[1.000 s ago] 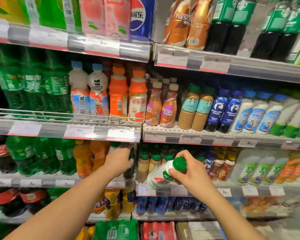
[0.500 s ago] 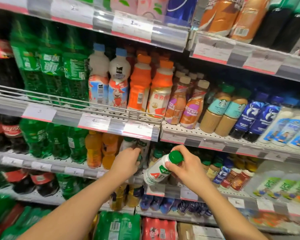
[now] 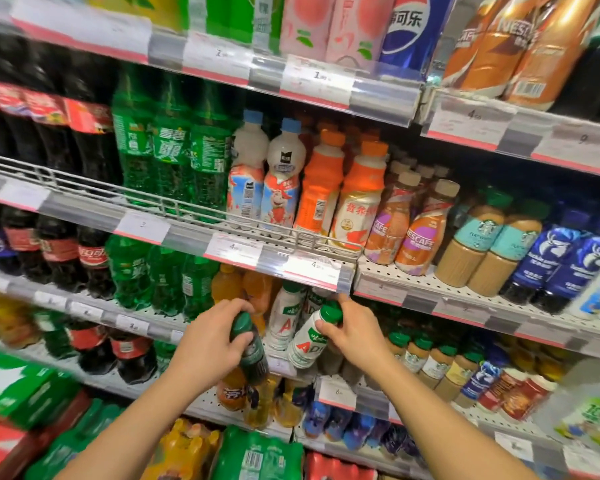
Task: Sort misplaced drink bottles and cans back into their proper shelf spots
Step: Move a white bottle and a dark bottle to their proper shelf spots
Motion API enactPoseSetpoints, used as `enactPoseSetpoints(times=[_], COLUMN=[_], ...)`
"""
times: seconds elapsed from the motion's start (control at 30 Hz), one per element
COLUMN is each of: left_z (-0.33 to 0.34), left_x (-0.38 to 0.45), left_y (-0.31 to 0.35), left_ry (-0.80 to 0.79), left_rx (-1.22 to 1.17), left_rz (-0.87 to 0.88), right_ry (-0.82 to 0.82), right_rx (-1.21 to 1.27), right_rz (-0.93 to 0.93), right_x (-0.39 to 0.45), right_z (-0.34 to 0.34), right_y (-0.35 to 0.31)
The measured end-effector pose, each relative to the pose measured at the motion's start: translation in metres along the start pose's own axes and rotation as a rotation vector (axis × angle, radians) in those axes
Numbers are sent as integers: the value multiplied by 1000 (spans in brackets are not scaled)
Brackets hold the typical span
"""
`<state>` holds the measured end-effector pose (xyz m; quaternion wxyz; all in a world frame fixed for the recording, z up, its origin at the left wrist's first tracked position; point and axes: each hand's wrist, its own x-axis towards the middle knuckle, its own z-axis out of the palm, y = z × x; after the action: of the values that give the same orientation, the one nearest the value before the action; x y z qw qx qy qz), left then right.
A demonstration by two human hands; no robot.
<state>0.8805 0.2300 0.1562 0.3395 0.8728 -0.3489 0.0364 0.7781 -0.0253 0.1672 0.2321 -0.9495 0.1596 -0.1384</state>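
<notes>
A dark, green-capped bottle (image 3: 250,348) that stood in the white AD-drink row half a second ago is now pulled out past the shelf's front edge (image 3: 132,327), clamped in the closed left hand (image 3: 212,344). That suggests the slot is being freed for the white AD bottle (image 3: 309,341), tilted just beside 2 matching bottles (image 3: 284,317), its green cap pinched by the closed right hand (image 3: 355,336).
</notes>
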Motion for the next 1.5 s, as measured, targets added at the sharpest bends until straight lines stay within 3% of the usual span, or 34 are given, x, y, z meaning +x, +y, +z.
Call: enactPoseSetpoints(times=[0.23,0.53,0.77,0.9,1.07,1.2,1.37,1.5], left_z=[-11,-15,-13,-7,-4,-2,-4,-5], left_x=[-37,-41,-37,-35,-29,-28,-29,-30], left_y=[-22,-21,-17,-9,7,21,35,45], left_ry=[28,31,3,-22,-28,-23,-36,-27], left_rx=[-39,-84,-73,-65,-69,-67,-52,-22], left_rz=[-71,-69,-31,-14,25,40,25,19], right_ry=[92,38,55,35,73,59,-69,31], right_rx=[-137,-229,40,15,187,294,-170,-6], right_rz=[3,124,231,305,397,398,206,122], right_x=[1,19,45,55,57,51,29,-19], right_z=[28,40,41,54,54,52,39,25], right_y=[-2,5,6,6,7,7,-3,-7])
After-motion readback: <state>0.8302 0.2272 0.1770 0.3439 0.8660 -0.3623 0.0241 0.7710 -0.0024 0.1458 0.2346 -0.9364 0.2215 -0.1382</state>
